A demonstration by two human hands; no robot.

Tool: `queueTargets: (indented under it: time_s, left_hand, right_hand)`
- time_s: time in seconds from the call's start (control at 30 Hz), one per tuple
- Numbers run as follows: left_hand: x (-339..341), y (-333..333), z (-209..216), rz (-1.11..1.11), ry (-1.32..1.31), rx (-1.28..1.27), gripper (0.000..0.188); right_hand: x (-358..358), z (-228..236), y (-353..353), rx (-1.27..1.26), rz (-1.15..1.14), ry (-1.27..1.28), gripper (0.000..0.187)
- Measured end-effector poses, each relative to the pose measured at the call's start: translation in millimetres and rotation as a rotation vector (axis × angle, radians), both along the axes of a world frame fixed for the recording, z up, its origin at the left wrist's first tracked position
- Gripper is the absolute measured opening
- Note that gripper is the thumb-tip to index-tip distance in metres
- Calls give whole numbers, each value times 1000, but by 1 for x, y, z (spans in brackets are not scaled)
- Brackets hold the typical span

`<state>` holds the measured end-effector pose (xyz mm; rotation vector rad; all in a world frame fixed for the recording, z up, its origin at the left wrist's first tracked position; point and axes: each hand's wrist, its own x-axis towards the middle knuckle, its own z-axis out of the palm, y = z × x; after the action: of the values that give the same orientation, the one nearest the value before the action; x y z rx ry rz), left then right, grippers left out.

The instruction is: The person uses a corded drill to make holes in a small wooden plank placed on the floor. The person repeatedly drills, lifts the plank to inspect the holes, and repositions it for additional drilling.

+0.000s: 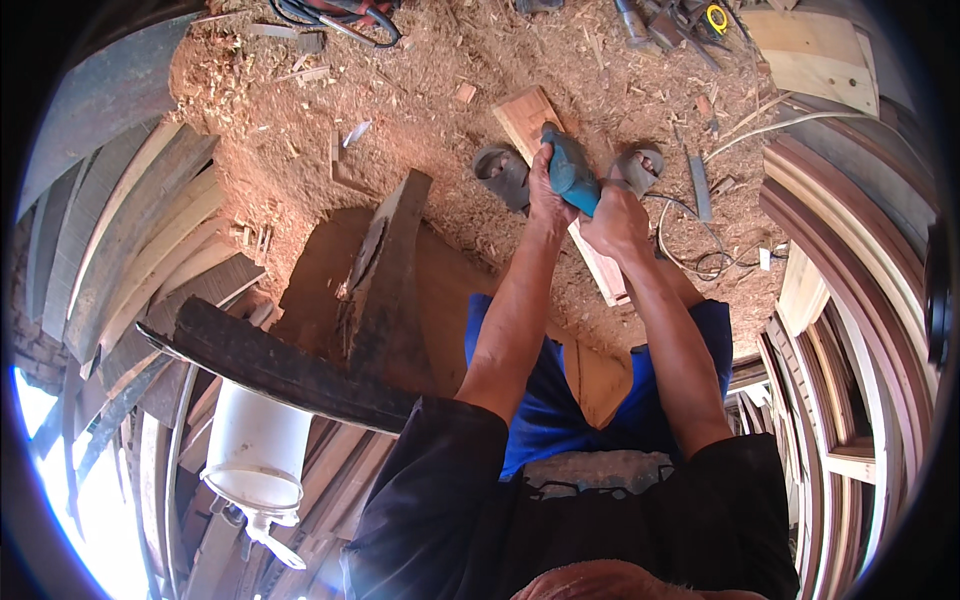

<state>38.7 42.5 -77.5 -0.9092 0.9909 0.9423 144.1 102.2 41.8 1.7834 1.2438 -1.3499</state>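
Note:
A teal corded-looking power tool (pixel 572 172) with a dark front end lies over a light brown wooden board (pixel 526 108); its exact kind I cannot make out. My left hand (pixel 545 192) is wrapped round its left side, close to the front. Round its rear end my right hand (pixel 618 222) is closed. The board slants between my feet, its near end (pixel 606 278) showing below my hands. Whether the tool's underside touches the board is hidden.
Sawdust and shavings (pixel 270 130) cover the ground. A dark wooden bench (pixel 390 270) stands at my left, near a white bucket (pixel 255 450). A thin cable (pixel 700 270) curls at the right. Planks lean on the left; wooden frames (pixel 850 270) on the right. Tools (pixel 665 25) lie far right.

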Motion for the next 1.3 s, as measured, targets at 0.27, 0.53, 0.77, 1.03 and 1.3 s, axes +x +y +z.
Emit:
queueTargets:
  time_s: [0.27, 0.53, 0.77, 1.03, 1.3]
  left_hand:
    - [1, 1, -1, 58, 15, 7, 56]
    - [-6, 2, -34, 109, -14, 122, 45]
    - [5, 14, -1, 188, 11, 38, 39]
    - [11, 15, 71, 87, -3, 73, 68]
    - [-86, 20, 7, -1699, 1309, 432, 79]
  right_hand:
    - [1, -5, -1, -4, 16, 6, 53]
    - [-4, -41, -10, 118, 108, 9, 57]
    - [7, -27, 10, 17, 131, 78, 43]
    - [36, 41, 2, 166, 37, 187, 37]
    - [75, 102, 25, 316, -305, 81, 23]
